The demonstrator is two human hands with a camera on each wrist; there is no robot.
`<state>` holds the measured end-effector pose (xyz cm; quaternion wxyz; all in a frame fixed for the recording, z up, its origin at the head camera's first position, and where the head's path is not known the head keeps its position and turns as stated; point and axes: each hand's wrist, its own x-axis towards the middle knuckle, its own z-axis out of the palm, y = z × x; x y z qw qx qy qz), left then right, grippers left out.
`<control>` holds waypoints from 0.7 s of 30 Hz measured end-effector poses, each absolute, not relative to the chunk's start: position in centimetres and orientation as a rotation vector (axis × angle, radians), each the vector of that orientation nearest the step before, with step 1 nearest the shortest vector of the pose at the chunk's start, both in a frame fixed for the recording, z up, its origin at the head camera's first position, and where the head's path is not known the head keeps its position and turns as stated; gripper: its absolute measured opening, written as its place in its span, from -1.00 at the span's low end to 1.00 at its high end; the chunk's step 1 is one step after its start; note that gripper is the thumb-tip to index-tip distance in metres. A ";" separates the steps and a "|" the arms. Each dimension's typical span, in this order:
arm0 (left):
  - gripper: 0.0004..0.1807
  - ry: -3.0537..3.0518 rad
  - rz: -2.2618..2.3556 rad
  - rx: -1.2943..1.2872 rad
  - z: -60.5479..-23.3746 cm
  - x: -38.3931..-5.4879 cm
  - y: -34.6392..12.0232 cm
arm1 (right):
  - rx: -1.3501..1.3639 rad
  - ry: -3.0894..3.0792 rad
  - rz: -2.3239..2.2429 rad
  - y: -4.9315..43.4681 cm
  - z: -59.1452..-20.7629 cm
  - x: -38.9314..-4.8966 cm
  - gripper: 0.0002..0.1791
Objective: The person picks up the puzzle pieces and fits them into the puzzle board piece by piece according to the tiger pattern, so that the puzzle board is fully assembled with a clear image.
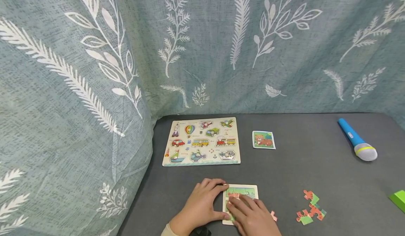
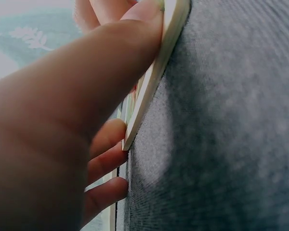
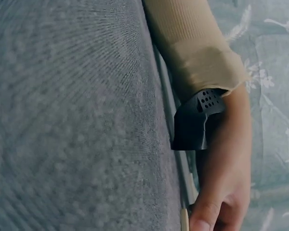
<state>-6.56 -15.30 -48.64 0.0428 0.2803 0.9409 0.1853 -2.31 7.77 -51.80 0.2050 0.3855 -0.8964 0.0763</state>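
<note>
A small jigsaw puzzle board (image 1: 242, 191) with a pale wooden rim lies on the dark table, green and orange pieces set in it. My left hand (image 1: 200, 202) holds its left side, index finger at the far corner and thumb at the near one. The left wrist view shows the thumb (image 2: 144, 29) against the board's rim (image 2: 151, 86). Over the board's lower right part lies my right hand (image 1: 254, 216), its fingertips touching the pieces and hiding many of them. A loose orange puzzle piece (image 1: 273, 215) lies just right of this hand.
Several loose jigsaw pieces (image 1: 313, 209) lie farther right. Behind the board are a vehicle peg puzzle (image 1: 202, 151) and a small bear picture card (image 1: 264, 140). A blue toy microphone (image 1: 352, 135) and a green block (image 1: 398, 199) are at the right. A leaf-patterned curtain (image 1: 215, 46) hangs behind.
</note>
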 end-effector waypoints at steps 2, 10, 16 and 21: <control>-0.10 2.875 0.562 0.844 -48.6 -6.6 -15.3 | 1.080 -2.520 0.211 7.6 -51.9 -2.3 -0.45; -0.09 2.876 0.561 0.841 -48.7 -6.6 -15.2 | 1.050 -2.477 0.311 7.7 -52.0 -2.7 -0.54; -0.08 2.880 0.566 0.834 -48.6 -6.6 -15.1 | 1.074 -2.456 0.410 7.8 -52.0 -3.3 -0.56; -0.09 2.882 0.580 0.853 -48.6 -6.5 -15.2 | 1.048 -2.421 0.565 7.7 -52.0 -3.8 -0.59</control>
